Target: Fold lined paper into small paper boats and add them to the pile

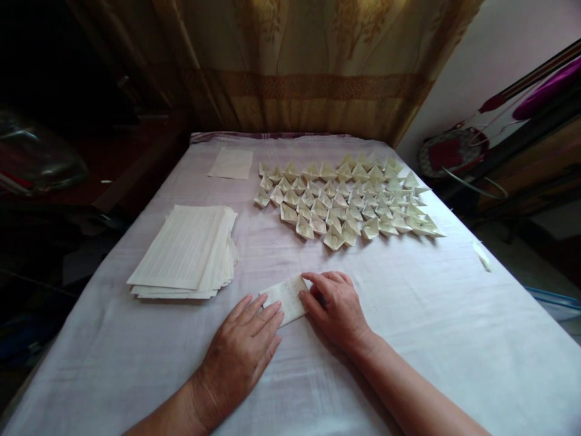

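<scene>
One flat, whitish folded paper [290, 299] lay on the cloth [454, 303], partly under the outstretched left hand [245, 339] and touching the curled right hand [338, 306], whose grip was unclear; nearby were one paper stack [181, 248], one sheet [231, 164], dozens of paper boats [334, 236].

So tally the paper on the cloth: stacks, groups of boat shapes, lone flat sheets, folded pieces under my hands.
Stack of sheets: 1
Group of boat shapes: 1, too crowded to count singly
Lone flat sheet: 1
Folded piece: 1
Total: 4
</scene>
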A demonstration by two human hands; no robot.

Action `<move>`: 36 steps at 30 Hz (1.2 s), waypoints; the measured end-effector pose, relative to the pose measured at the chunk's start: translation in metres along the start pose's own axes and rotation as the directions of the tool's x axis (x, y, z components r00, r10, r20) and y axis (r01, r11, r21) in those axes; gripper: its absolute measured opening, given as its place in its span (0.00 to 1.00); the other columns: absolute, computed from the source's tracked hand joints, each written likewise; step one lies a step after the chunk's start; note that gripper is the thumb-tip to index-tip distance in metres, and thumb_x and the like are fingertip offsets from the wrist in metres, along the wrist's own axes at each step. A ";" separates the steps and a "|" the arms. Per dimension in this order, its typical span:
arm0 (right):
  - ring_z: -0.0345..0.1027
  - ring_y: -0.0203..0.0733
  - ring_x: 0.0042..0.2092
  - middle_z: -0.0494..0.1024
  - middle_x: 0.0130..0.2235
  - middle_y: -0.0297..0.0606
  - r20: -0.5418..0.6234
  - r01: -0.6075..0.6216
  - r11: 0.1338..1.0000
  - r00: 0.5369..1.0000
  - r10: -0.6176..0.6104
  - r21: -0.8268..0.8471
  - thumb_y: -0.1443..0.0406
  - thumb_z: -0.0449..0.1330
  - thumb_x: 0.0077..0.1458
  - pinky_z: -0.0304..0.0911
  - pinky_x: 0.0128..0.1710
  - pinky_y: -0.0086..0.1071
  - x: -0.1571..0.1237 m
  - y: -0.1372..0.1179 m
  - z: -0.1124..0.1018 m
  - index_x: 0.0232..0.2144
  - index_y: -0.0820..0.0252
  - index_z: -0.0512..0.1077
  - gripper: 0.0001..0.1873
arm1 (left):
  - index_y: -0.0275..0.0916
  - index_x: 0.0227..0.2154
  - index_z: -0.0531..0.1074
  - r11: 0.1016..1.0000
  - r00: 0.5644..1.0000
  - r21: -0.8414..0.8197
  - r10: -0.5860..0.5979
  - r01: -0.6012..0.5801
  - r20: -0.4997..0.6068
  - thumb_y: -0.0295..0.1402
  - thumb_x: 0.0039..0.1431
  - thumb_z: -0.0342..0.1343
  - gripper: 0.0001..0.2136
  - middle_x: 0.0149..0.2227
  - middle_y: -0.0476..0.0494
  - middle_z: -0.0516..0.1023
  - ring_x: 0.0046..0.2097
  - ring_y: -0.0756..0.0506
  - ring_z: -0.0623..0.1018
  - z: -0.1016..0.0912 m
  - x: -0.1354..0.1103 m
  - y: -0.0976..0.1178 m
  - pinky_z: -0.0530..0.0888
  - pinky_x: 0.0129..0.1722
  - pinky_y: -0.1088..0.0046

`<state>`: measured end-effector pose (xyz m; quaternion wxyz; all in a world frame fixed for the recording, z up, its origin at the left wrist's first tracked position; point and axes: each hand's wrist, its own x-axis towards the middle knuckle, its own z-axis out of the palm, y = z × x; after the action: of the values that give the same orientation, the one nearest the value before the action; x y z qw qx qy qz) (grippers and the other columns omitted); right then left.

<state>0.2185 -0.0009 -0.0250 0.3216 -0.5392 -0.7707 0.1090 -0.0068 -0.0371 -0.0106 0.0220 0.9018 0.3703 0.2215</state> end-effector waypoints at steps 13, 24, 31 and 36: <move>0.70 0.42 0.33 0.77 0.26 0.33 -0.011 0.008 1.000 1.000 -0.008 -0.027 0.64 0.57 0.61 0.58 0.41 0.37 0.000 0.000 0.001 0.42 0.58 0.74 0.09 | 0.41 0.56 0.71 1.000 0.999 0.019 -0.007 0.007 0.032 0.30 0.68 0.47 0.17 0.54 0.42 0.78 0.58 0.40 0.74 -0.001 0.001 0.001 0.71 0.58 0.56; 0.69 0.42 0.33 0.76 0.25 0.32 -0.010 0.034 0.998 0.999 -0.035 -0.056 0.65 0.57 0.61 0.58 0.39 0.37 -0.001 0.001 0.001 0.42 0.59 0.73 0.08 | 0.39 0.55 0.71 0.999 0.999 -0.019 -0.031 0.032 0.029 0.30 0.68 0.47 0.16 0.54 0.42 0.77 0.58 0.40 0.74 0.001 -0.001 0.000 0.72 0.58 0.55; 0.65 0.54 0.54 0.75 0.48 0.48 0.007 0.059 0.993 0.998 -0.059 -0.100 0.57 0.63 0.54 0.59 0.53 0.46 -0.002 -0.004 -0.001 0.48 0.60 0.72 0.21 | 0.38 0.52 0.73 0.999 0.998 -0.027 -0.043 0.044 0.034 0.31 0.68 0.47 0.15 0.54 0.44 0.78 0.58 0.39 0.74 0.002 -0.001 0.000 0.71 0.58 0.55; 0.53 0.60 0.64 0.65 0.62 0.53 0.109 0.065 0.986 0.993 -0.048 -0.153 0.52 0.65 0.50 0.52 0.59 0.53 -0.004 -0.011 0.001 0.56 0.60 0.67 0.34 | 0.39 0.54 0.73 0.999 0.999 -0.020 -0.039 0.039 0.015 0.30 0.67 0.48 0.16 0.54 0.42 0.78 0.58 0.40 0.73 0.006 -0.002 0.000 0.69 0.60 0.56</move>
<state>0.2105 -0.0087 -0.0213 0.2401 -0.5343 -0.8077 0.0671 -0.0060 -0.0375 -0.0165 0.0380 0.8958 0.3853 0.2180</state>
